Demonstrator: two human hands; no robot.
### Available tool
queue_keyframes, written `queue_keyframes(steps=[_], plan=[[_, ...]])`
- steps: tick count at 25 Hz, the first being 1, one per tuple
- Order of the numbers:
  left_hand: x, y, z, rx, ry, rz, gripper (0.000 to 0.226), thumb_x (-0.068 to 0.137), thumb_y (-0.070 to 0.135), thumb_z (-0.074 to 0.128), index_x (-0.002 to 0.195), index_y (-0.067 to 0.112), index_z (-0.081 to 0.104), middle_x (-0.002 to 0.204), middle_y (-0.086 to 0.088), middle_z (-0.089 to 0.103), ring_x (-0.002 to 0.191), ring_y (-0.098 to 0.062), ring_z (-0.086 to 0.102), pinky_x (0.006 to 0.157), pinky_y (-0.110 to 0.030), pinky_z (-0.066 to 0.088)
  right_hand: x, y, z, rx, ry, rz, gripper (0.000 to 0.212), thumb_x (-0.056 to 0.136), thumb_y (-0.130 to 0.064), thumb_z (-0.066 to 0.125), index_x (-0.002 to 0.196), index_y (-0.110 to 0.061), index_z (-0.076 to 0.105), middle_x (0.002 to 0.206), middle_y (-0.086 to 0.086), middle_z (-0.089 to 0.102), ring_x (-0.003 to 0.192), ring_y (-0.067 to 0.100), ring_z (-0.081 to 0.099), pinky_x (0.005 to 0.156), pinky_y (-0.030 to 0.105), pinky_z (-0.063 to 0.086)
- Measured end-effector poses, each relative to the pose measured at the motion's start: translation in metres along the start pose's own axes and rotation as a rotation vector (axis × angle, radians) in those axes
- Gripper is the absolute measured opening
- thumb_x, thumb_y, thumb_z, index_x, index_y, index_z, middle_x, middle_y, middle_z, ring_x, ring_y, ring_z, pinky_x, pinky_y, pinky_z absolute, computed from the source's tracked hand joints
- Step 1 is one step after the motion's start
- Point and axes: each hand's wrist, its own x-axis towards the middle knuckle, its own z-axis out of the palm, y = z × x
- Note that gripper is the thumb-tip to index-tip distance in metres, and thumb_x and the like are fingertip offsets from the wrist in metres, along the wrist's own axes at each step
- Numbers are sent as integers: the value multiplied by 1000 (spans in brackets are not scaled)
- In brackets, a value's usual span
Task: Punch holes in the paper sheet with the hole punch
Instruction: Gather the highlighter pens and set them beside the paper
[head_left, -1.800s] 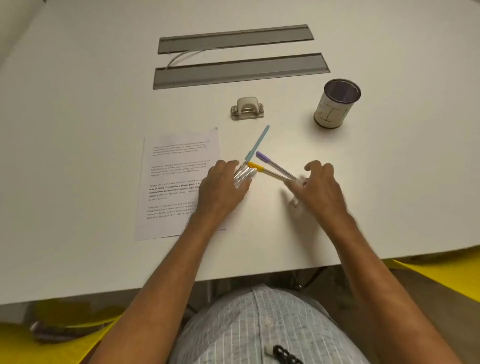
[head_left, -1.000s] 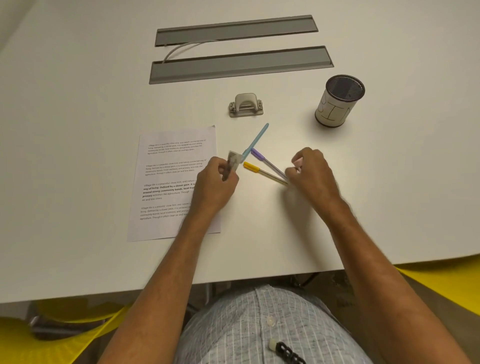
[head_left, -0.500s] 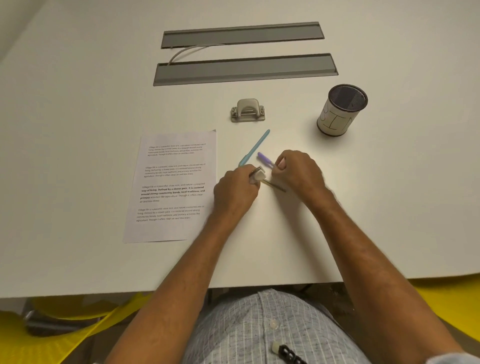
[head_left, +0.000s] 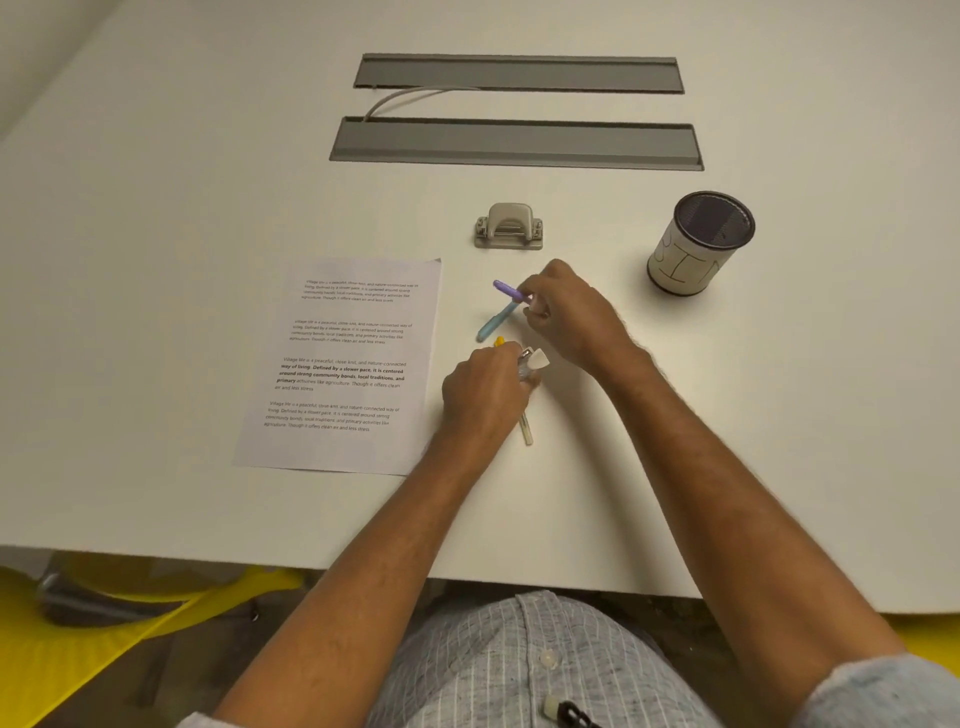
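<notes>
Head view: three pens (head_left: 497, 323), one hole punch (head_left: 509, 226).

Purple pen (head_left: 510, 291), blue pen (head_left: 496, 322) on white table (head_left: 156, 208); mesh pen cup (head_left: 698, 244) upright, right.

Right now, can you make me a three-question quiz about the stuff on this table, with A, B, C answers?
1. Where is the hole punch?
A. on the paper sheet
B. beyond the paper's far right corner, apart from it
C. inside the mesh pen cup

2. What colour is the pen cap poking out of the right hand?
A. purple
B. red
C. black

3. Is the hole punch being used?
A. yes, pressed by the left hand
B. yes, paper is inside it
C. no, it sits untouched

Answers: 1 B, bare table shows between punch and paper. 2 A, the cap is clearly purple. 3 C, both hands are busy holding pens.
</notes>
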Motion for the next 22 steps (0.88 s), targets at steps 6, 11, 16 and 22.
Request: queue_keyframes(steps=[6, 11, 16, 22], plan=[[-5, -3, 0, 36, 25, -112, 14, 98, 20, 54, 111, 14, 53, 105, -10, 67, 94, -38, 63, 67, -35, 37, 16, -5, 5, -142, -77, -177, 22, 95, -18, 64, 116, -16, 71, 121, 1, 58, 88, 28, 64, 65, 38, 54], [-12, -5, -4, -50, 74, -242, 12, 96, 16, 55, 106, 10, 52, 105, -12, 65, 96, -38, 62, 67, -36, 38, 22, -5, 6, -148, -86, -186, 18, 97, -11, 56, 108, -10, 70, 109, 10, 64, 98, 33, 59, 72, 45, 55], [-8, -20, -21, -329, 82, -354, 17, 88, 28, 58, 79, 14, 55, 81, -4, 63, 81, -33, 59, 64, -33, 40, 26, -5, 7, -119, -23, -185, 15, 97, -14, 56, 102, -9, 69, 91, 13, 70, 90, 36, 58, 66, 44, 52], [17, -69, -65, -687, 197, -456, 23, 92, 29, 56, 74, 16, 65, 59, 4, 67, 56, -14, 59, 60, -27, 44, 39, -29, 9, 17, -85, -19, 9, 94, -23, 70, 100, -16, 72, 87, 3, 71, 84, 30, 60, 65, 33, 39]])
